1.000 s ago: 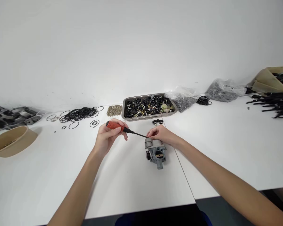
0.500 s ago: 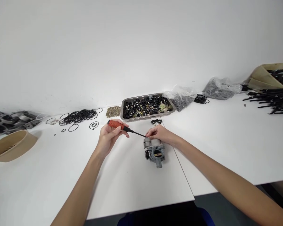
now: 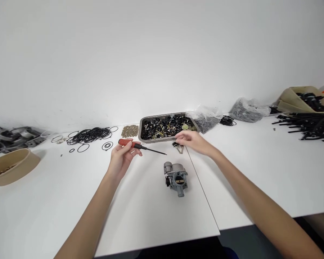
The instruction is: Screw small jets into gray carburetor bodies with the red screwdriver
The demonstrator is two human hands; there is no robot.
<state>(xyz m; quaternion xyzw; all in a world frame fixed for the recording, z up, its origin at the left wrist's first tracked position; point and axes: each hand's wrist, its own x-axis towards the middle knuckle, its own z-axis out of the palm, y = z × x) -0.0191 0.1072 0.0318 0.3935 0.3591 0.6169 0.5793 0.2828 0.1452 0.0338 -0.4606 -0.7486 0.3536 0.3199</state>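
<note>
A screwdriver [image 3: 129, 144] with a red and black handle is held in my left hand [image 3: 122, 157], its thin black shaft pointing right. The screwdriver's tip is in the air, apart from everything. A grey metal carburetor [image 3: 178, 178] stands on the table below, touched by neither hand. My right hand [image 3: 193, 141] is over the front edge of the metal tray [image 3: 162, 139], with loosely bent fingers and nothing visible in them. Small black-topped parts with metal stems [image 3: 179, 148] lie just under that hand, partly hidden by it.
Behind lie a pile of brass pieces [image 3: 130, 131] and black rubber rings [image 3: 89, 136]. A tan bin [image 3: 14, 167] stands at left. Plastic bags of small parts [image 3: 207, 122] rest by the wall. Black hoses [image 3: 310, 124] and another bin [image 3: 290, 99] are at right.
My right hand has left the top of the carburetor and moved up and right towards the tray. The screwdriver has drawn back slightly from the carburetor in my left hand.
</note>
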